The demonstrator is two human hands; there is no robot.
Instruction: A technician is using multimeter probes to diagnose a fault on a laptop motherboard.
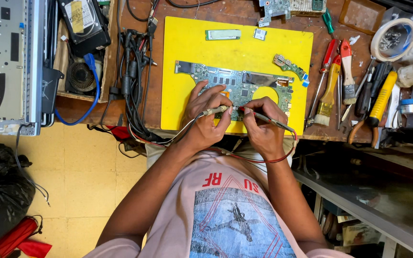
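Observation:
A green circuit board (235,85) lies on a yellow mat (187,48) on the wooden bench. My left hand (206,119) pinches a pale test probe (214,111) whose tip points at the board's near edge. My right hand (261,125) grips a red-and-black test probe (273,122), its tip meeting the same spot on the board. Red and pale leads trail from both probes down across my lap. The probe tips are partly hidden by my fingers.
A smaller green board (288,65), a slim module (222,34) and a small chip (260,34) rest on the mat. Screwdrivers, a brush (329,93), pliers (374,112) and a tape roll (392,39) crowd the right. Black cables (132,81), a fan (81,76) and a laptop shell (3,62) lie left.

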